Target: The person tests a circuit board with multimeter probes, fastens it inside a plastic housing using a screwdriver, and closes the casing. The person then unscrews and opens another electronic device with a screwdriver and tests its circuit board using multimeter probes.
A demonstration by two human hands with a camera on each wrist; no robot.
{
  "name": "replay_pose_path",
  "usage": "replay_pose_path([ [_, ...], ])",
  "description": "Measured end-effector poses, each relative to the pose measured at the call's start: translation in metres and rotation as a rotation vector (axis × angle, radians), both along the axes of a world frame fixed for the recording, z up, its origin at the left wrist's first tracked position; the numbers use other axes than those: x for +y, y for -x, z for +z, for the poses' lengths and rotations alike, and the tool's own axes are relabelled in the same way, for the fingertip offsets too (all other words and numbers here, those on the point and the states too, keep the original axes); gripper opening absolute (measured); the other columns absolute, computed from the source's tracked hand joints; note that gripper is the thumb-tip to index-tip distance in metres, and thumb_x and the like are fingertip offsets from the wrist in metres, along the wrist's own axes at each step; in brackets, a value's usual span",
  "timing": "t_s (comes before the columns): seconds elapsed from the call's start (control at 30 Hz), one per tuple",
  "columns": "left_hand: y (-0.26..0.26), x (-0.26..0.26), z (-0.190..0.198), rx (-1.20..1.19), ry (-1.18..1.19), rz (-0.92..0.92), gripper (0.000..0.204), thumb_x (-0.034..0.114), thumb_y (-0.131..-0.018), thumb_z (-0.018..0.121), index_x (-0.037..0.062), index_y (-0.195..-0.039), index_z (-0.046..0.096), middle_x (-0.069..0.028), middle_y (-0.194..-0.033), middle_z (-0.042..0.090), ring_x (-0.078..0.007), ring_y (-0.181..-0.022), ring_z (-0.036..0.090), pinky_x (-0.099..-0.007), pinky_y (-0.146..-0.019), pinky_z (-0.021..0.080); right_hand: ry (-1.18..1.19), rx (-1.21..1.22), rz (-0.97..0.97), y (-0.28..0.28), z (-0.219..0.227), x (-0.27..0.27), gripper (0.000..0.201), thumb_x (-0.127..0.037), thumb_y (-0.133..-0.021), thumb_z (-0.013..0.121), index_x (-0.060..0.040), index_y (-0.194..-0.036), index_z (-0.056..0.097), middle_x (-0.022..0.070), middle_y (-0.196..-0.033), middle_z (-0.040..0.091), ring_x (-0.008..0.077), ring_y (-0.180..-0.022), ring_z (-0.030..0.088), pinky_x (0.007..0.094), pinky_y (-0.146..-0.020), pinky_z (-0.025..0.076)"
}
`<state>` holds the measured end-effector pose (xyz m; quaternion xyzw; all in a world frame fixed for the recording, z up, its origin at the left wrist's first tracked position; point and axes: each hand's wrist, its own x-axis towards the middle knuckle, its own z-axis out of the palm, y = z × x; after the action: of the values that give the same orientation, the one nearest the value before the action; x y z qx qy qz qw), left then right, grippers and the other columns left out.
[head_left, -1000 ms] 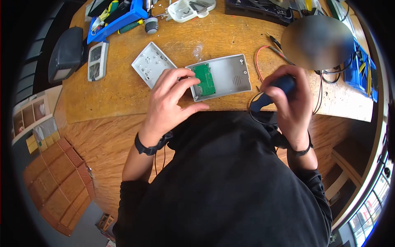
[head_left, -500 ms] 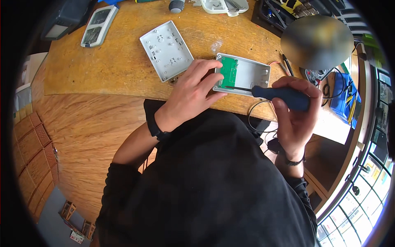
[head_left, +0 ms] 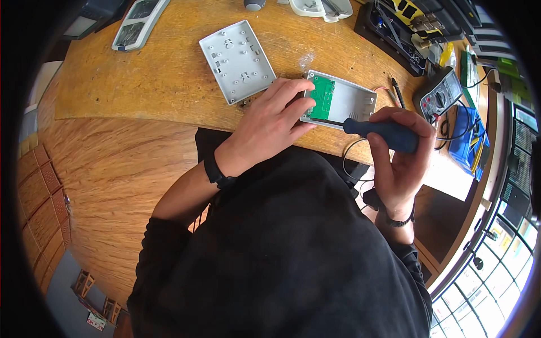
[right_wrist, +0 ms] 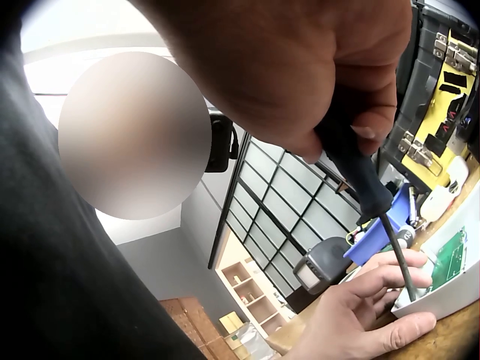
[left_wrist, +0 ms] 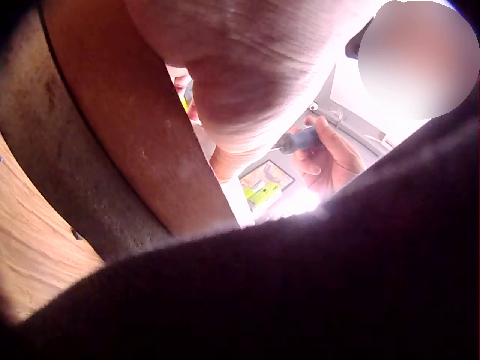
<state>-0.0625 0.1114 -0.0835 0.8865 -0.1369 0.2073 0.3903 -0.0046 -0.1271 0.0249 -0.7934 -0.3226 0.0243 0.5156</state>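
A grey plastic box half point(head_left: 352, 101) lies near the table's front edge, with a green circuit board point(head_left: 322, 98) in its left end. My left hand point(head_left: 265, 121) grips that end, fingers over the rim by the board and thumb along the near wall. In my right hand point(head_left: 406, 163) is a screwdriver point(head_left: 386, 134) with a dark blue handle, its shaft slanting down to the left. The right wrist view has the screwdriver point(right_wrist: 360, 176) with its tip inside the box's corner, beside the board point(right_wrist: 450, 262) and close to my left fingers.
The other grey shell half point(head_left: 239, 62) lies open side up behind my left hand. At right are a multimeter point(head_left: 442, 96), a black probe point(head_left: 397, 93) and a blue bin point(head_left: 465, 135). A black toolbox point(head_left: 389, 39) and a white case point(head_left: 324, 8) stand at the back.
My right hand has brought the screwdriver leftward, and its shaft now reaches into the box near the board. My left fingers have settled on the box's left end. The head view has shifted.
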Motion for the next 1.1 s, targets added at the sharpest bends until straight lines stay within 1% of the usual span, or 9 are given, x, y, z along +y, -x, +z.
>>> replay_pose_path([
  [0.2, -0.0003, 0.0, 0.0012, -0.003, 0.006, 0.0, 0.047, 0.011, -0.08, 0.094, 0.0051, -0.118, 0.066, -0.0104, -0.137, 0.062, -0.0338, -0.115, 0.065, -0.0439, -0.094, 0.058, 0.019, -0.025, -0.016, -0.0015, -0.001, 0.0017, 0.054, 0.009, -0.095, 0.081, 0.0012, -0.138, 0.049, 0.0178, -0.124, 0.07, 0.0205, -0.109, 0.071, 0.0322, -0.094, 0.059],
  [0.4, -0.0004, -0.0001, 0.0012, -0.004, 0.01, -0.003, 0.048, 0.011, -0.08, 0.094, 0.005, -0.118, 0.066, -0.0104, -0.136, 0.062, -0.034, -0.115, 0.065, -0.044, -0.093, 0.058, 0.048, -0.018, -0.031, -0.0013, -0.001, 0.0022, 0.053, 0.007, -0.096, 0.082, 0.0013, -0.138, 0.05, 0.0158, -0.123, 0.071, 0.0198, -0.109, 0.072, 0.032, -0.094, 0.059],
  [0.47, -0.0009, 0.0002, 0.0004, -0.004, 0.009, -0.004, 0.048, 0.011, -0.08, 0.094, 0.0049, -0.118, 0.066, -0.0105, -0.136, 0.062, -0.034, -0.114, 0.065, -0.044, -0.093, 0.058, 0.041, 0.018, -0.039, -0.0005, -0.0012, 0.0025, 0.053, 0.006, -0.096, 0.082, 0.0011, -0.138, 0.051, 0.0155, -0.123, 0.071, 0.0196, -0.108, 0.072, 0.0324, -0.094, 0.059],
  [1.1, -0.0003, 0.0003, 0.0001, -0.002, 0.012, -0.003, 0.05, 0.011, -0.078, 0.095, 0.0055, -0.119, 0.066, -0.0093, -0.139, 0.063, -0.0335, -0.116, 0.066, -0.0438, -0.094, 0.058, 0.058, -0.024, -0.034, -0.0016, -0.0001, 0.0048, 0.053, 0.007, -0.095, 0.083, 0.0017, -0.138, 0.052, 0.0159, -0.123, 0.072, 0.0203, -0.11, 0.074, 0.0324, -0.095, 0.06],
])
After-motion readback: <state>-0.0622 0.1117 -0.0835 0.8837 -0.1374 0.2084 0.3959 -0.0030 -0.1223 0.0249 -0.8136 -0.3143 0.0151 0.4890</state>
